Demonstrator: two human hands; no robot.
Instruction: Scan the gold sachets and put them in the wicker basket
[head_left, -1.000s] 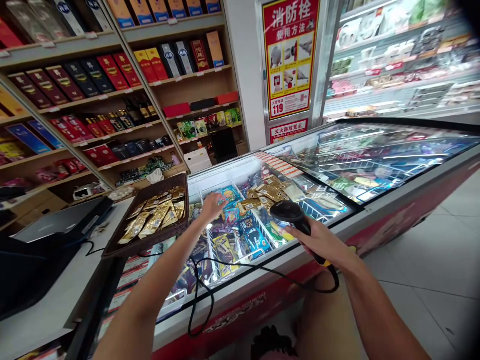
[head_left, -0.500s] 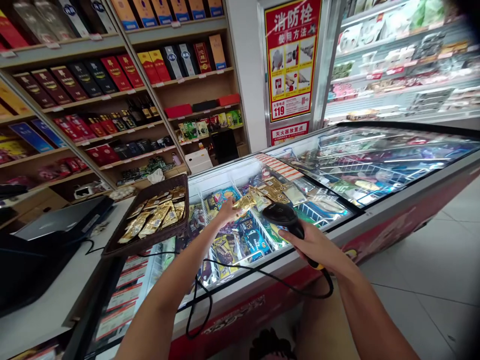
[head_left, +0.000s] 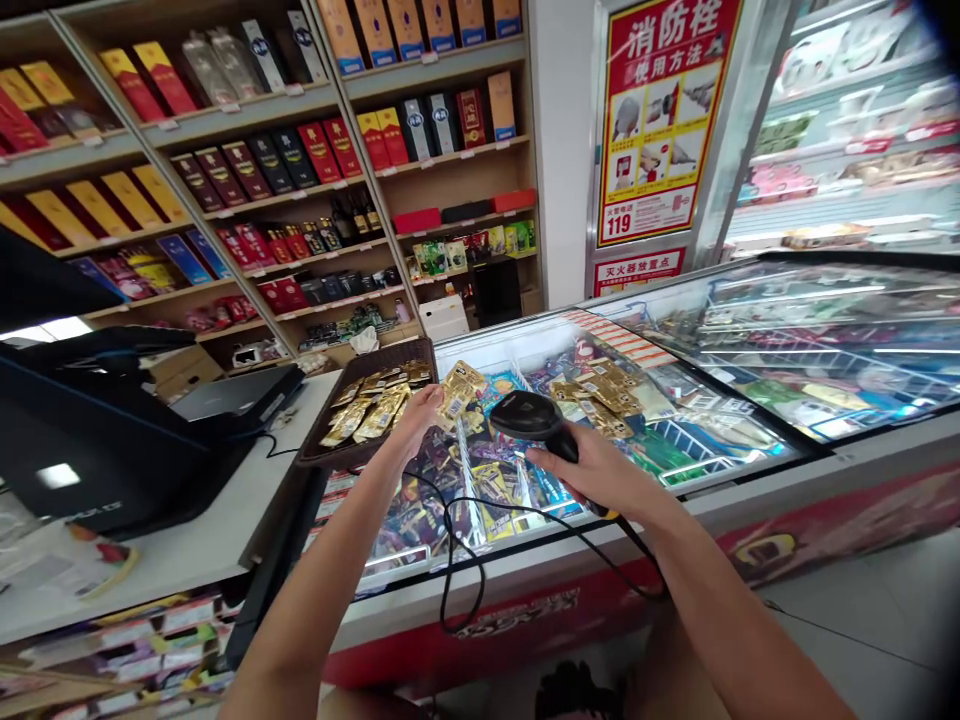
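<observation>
My left hand (head_left: 421, 410) grips a gold foil packet (head_left: 459, 392) by its edge, raised above the freezer with a printed label side showing. In my right hand (head_left: 611, 468) is a black barcode scanner (head_left: 525, 415), its head turned toward that packet but apart from it. A black cable (head_left: 525, 505) runs from the scanner's handle in loops across to the left. Beside my left hand, a dark brown woven basket (head_left: 319, 458) contains several similar gold packets (head_left: 382, 412). More gold packets (head_left: 607, 385) lie in a pile on the freezer's right side.
The chest freezer (head_left: 600, 530) holds colourful packs in white wire baskets under glass. At left, a white counter (head_left: 225, 520) carries a dark checkout machine (head_left: 97, 430). Shelves of boxed bottles (head_left: 277, 160) stand behind. A red poster (head_left: 667, 120) hangs on the wall.
My left hand has moved the gold packet left, away from the pile and nearer the basket. The scanner has followed leftward. The view has turned left, bringing more of the checkout machine into sight.
</observation>
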